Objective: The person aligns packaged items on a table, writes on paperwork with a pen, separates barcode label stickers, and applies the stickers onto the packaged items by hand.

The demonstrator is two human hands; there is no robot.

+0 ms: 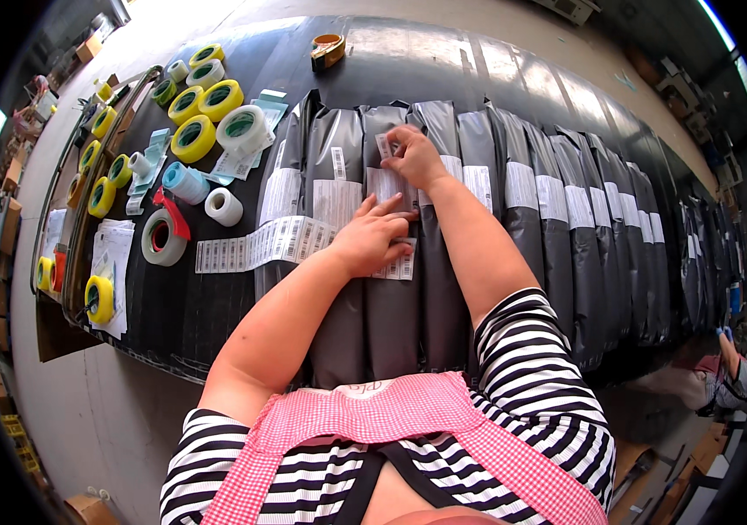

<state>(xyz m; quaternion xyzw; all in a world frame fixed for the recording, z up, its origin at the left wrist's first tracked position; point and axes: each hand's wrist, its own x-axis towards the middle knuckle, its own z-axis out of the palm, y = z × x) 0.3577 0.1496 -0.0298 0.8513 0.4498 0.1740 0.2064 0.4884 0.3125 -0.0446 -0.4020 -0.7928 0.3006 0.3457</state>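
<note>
My right hand (414,157) is at the upper part of a dark grey plastic mailing bag (386,328). Its thumb and fingertips pinch together at the edge of a small white barcode label (383,146) lying against the bag. Lower down, my left hand (373,234) rests on the same bag with its fingers spread, partly over a larger printed label (382,182). A long strip of barcode labels (290,239) runs in from the left and passes under my left hand, which hides part of it. The bag to the left bears a small barcode label (337,164) above its large one.
Several labelled grey bags (575,245) stand in a row to the right. Yellow and clear tape rolls (192,138) and a red tape dispenser (166,234) lie left on the black table (216,324). An orange-yellow tape roll (328,51) sits at the back. Another person (728,376) is far right.
</note>
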